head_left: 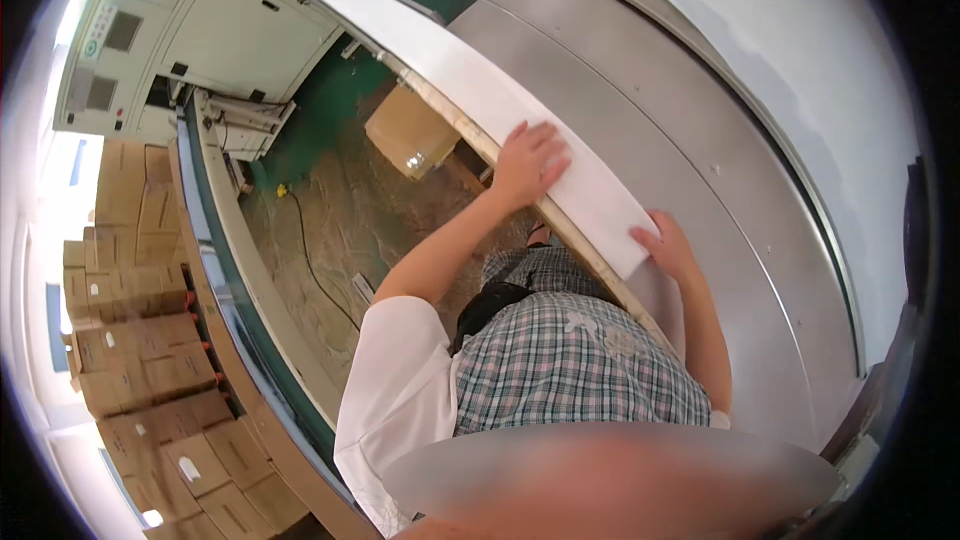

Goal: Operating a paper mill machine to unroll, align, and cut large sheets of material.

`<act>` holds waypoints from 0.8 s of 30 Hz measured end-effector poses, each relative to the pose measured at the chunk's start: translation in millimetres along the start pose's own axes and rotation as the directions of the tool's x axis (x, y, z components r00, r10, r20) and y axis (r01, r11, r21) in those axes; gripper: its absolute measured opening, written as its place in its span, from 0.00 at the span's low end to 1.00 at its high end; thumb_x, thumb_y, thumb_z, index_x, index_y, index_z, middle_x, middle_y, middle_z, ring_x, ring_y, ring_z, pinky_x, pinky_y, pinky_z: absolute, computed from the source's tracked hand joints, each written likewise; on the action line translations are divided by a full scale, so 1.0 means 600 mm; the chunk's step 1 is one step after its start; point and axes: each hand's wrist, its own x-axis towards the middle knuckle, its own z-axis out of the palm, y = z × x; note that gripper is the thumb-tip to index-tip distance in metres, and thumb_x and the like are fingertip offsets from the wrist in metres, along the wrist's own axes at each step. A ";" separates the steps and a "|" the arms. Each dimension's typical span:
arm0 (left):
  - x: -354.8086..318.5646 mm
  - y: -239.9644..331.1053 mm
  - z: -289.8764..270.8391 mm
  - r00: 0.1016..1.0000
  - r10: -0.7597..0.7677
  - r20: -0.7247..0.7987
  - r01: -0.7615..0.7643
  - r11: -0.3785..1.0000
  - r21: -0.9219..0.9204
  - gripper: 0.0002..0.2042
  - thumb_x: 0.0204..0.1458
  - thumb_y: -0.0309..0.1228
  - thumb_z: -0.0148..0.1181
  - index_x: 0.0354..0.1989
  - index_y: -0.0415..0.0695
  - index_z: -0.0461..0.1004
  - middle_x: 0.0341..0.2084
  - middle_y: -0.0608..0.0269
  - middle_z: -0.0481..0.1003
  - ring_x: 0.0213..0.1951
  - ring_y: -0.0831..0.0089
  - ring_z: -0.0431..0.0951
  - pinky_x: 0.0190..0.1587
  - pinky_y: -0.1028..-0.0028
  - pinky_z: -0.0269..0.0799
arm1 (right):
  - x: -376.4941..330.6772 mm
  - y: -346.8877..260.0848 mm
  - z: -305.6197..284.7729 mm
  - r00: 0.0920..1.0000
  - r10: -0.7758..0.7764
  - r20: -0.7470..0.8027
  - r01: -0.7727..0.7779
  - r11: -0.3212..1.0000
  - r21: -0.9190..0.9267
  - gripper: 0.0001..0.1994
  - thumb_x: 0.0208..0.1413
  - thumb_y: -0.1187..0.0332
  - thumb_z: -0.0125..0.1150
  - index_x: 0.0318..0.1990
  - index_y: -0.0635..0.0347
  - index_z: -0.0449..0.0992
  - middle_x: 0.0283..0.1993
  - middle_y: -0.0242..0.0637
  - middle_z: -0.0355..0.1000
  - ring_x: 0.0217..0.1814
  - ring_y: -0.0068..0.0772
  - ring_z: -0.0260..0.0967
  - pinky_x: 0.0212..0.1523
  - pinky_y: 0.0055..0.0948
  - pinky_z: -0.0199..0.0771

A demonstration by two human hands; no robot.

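Apparently for steadiness, we rest left hand (532,162) flat on strip (450,65) along the tabletop's (625,120) edge, right hand (670,248) apart, touching it, grip unclear.

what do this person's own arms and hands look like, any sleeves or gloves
The left hand and right hand are bare, with no glove or watch visible. The left sleeve is loose, plain white and short, ending near the elbow. Both forearms are uncovered; the right sleeve is too hidden to describe.
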 end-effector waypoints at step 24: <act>0.555 -0.429 0.260 0.960 -0.153 0.234 0.269 0.734 -0.623 0.14 0.47 0.40 0.56 0.32 0.40 0.72 0.23 0.60 0.74 0.25 0.70 0.73 0.29 0.74 0.68 | 0.223 0.061 -0.013 0.362 -0.153 -0.920 -0.433 0.846 -0.311 0.08 0.52 0.66 0.49 0.28 0.60 0.68 0.29 0.41 0.67 0.29 0.46 0.65 0.28 0.38 0.65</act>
